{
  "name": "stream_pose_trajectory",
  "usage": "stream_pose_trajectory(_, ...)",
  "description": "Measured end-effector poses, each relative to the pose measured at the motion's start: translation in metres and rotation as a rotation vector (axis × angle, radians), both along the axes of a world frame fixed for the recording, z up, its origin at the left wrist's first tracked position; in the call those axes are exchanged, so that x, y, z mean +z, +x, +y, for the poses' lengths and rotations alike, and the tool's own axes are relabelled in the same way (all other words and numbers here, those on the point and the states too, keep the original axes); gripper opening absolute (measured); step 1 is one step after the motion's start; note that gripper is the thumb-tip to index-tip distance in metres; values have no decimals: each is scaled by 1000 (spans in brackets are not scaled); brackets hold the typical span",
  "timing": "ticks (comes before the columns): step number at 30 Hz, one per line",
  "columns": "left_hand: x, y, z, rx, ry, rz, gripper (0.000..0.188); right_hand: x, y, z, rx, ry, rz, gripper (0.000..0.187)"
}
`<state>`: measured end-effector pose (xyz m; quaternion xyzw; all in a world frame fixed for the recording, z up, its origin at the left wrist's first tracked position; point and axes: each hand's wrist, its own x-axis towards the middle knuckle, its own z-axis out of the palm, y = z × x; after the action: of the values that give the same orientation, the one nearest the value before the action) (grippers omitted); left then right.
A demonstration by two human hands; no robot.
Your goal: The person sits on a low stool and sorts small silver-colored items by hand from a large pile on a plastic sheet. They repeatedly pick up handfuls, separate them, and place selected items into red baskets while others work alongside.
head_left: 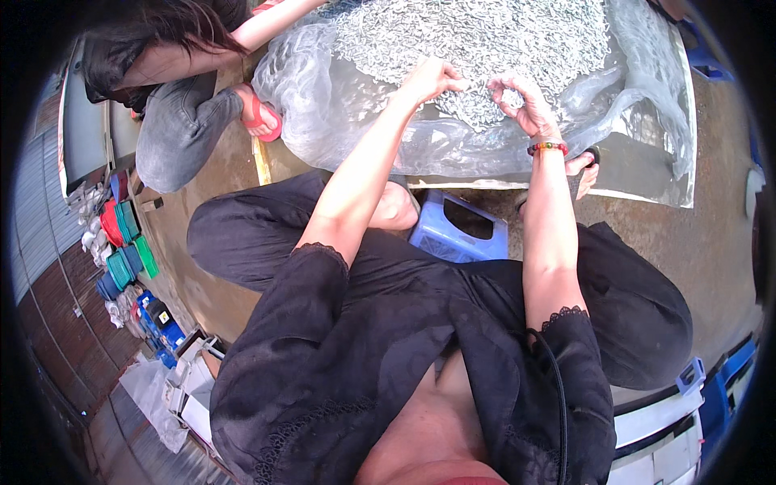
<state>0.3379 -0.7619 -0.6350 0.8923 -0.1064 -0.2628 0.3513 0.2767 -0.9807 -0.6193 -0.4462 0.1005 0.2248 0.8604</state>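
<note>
A wide layer of small, thin silvery pieces that look like little fish covers the sheer netting in front of me. Over the near edge of this layer, my left hand has its thumb and fingers pinched together; what is between the tips is too small to make out. Just to its right, my right hand, with a beaded bracelet at the wrist, curls its fingers toward the thumb. Pale little fish show within that curl. The two hands are apart, with a few fish between them.
The netting lies over a low flat board with a light rim. Below its near edge is a blue plastic stool. At the left sits another person in red flip-flops, an arm reaching to the board. Coloured bins line the left wall.
</note>
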Motion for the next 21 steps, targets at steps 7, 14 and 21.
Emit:
stream_pose_trajectory(7, 38, -7, -12, 205, -527, 315, 28, -9, 3, -9, -13, -117, 62, 20)
stream_pose_trajectory(14, 47, 2, -3, 243, -1340, 883, 33, -46, 6, 5, -73, -843, -44, 27)
stream_pose_trajectory(21, -11, -23, -30, -188, 43, -572, 30, -47, 13, 32, 81, -1603, -305, 22)
